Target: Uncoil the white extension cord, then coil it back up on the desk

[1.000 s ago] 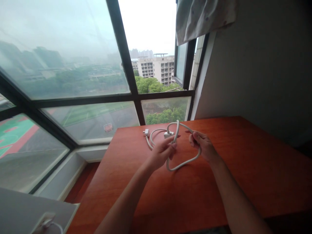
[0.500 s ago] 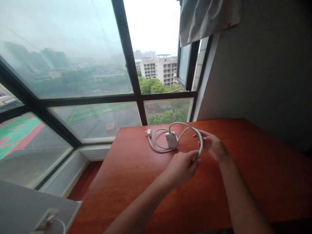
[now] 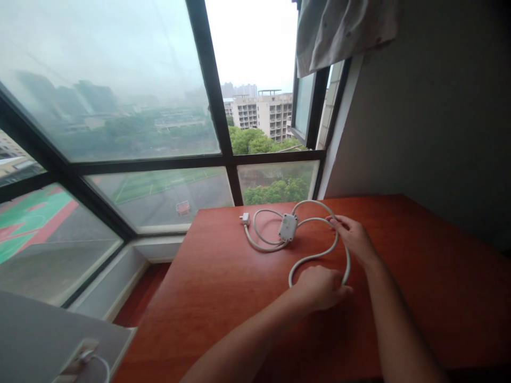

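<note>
A thick white power cable (image 3: 315, 256) lies in loops on the reddish wooden table (image 3: 223, 298). A white square adapter block (image 3: 288, 227) sits in the middle of the loops, and a small white plug (image 3: 245, 218) lies at the far left end. My left hand (image 3: 319, 289) is closed on the near bend of the cable, low on the table. My right hand (image 3: 353, 239) grips the cable a little farther back, at the right side of the loop.
Large windows with dark frames (image 3: 223, 159) run along the table's far and left edges. A grey wall (image 3: 431, 117) stands to the right, with a cloth (image 3: 343, 26) hanging above. At the lower left a white plug with a thin cord (image 3: 82, 359) sits on a grey surface.
Both hands have come down from holding the loop in the air to the table, my left hand sliding right and nearer along the cable. The adapter block now lies on the table.
</note>
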{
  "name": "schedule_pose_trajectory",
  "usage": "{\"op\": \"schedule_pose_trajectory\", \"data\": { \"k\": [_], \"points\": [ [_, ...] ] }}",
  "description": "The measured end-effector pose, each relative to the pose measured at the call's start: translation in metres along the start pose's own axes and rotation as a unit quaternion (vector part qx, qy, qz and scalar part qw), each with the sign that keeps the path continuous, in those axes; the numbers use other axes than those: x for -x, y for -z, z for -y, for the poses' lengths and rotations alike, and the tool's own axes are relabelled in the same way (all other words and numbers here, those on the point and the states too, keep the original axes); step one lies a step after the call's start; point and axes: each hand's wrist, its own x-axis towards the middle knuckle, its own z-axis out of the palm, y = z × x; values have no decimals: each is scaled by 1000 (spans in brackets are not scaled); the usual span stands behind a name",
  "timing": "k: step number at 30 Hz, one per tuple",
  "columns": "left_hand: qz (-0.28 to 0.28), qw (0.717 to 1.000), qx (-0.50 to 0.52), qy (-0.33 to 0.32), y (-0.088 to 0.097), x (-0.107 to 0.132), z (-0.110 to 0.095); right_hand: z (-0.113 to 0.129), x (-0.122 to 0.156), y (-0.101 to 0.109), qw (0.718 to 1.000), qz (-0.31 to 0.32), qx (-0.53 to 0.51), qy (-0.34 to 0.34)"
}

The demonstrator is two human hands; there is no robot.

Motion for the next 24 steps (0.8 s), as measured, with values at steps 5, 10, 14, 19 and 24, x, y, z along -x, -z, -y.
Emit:
{"op": "schedule_pose_trajectory", "data": {
  "k": [5, 10, 14, 19, 24],
  "points": [
    [-62, 991, 113, 28, 26, 14, 45, -18, -7, -4, 999, -24, 27, 19],
    [-111, 974, -3, 196, 77, 40, 103, -29, -10, -8, 989, -75, 124, 35],
    [-122, 920, -115, 355, 98, 57, 137, -37, -11, -13, 987, -97, 130, 11],
    [-176, 918, -109, 339, 94, 51, 149, -47, -13, -18, 994, -100, 43, -25],
    [-304, 896, 77, 315, 88, 42, 153, -44, -14, -25, 982, -103, -152, -48]
  ]
}}
